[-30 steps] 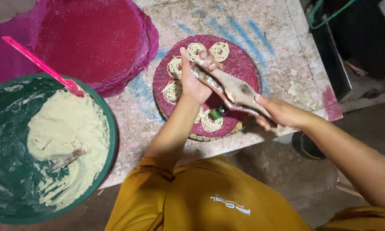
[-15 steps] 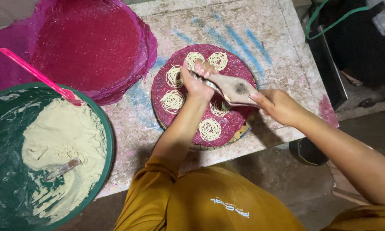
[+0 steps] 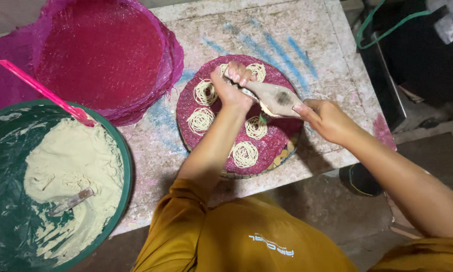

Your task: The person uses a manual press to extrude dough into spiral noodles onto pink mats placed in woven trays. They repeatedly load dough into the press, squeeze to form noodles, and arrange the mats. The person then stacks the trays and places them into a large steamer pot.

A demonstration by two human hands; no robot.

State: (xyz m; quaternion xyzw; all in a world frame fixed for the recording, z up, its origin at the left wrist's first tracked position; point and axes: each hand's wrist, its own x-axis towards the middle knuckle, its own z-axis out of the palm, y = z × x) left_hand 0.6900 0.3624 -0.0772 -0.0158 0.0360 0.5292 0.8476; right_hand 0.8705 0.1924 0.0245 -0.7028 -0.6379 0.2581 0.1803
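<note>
Left hand: your left hand is clamped around the far end of the dough-smeared press, fingers curled over it.
Right hand: your right hand grips the near end of the same press, fingers closed on it; the two hands sit close together with the press spanning between them.
Press: it hangs tilted over the round pink tray, just above the noodle coils.
Noodle coils: several pale string nests lie on the tray under and to the left of your hands; one sits straight below the press, another beside your left forearm.
In the way: your left forearm crosses the tray and hides part of its middle.
Left of your hands: a stack of pink mesh mats lies well apart from them, with a pink stick leaning into the green basin.
Basin: it holds pale dough with a small tool stuck in it, well to the left of your left elbow.
Surface: a worn, whitish table streaked with blue marks.
Room: a bare floor lies below your right arm, dark clutter beyond it.
</note>
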